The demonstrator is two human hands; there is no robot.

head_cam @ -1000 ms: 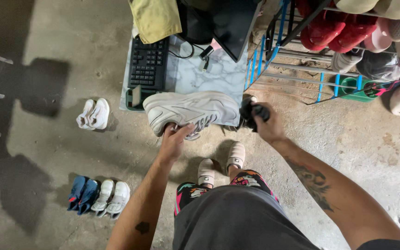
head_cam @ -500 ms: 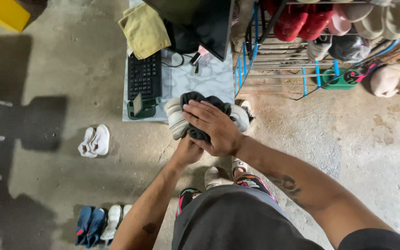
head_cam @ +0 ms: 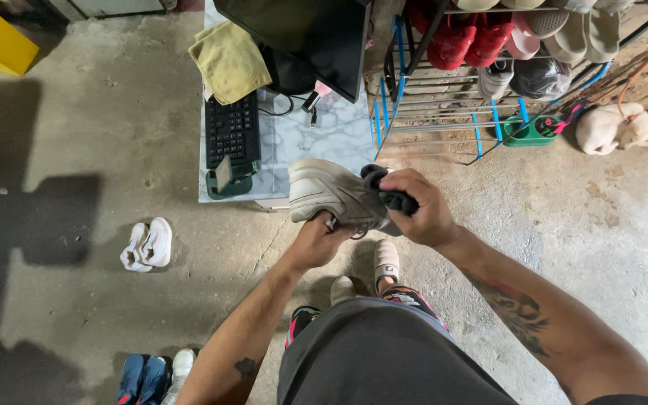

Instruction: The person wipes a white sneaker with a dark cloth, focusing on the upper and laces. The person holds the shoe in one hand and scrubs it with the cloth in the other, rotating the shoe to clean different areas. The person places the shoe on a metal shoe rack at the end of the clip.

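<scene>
One grey sneaker (head_cam: 335, 201) is held up over the concrete floor (head_cam: 99, 150), the left hand (head_cam: 318, 241) gripping it from beneath. Half a second ago the right hand (head_cam: 423, 208) lay flat across the shoe; now it has drawn off to the toe end, clenched around a dark brush (head_cam: 385, 192). Two white shoes (head_cam: 147, 244) lie well apart to the left. One keyboard (head_cam: 232, 132) sits on one marble slab (head_cam: 316, 139) beside one blue shoe rack (head_cam: 444, 105).
</scene>
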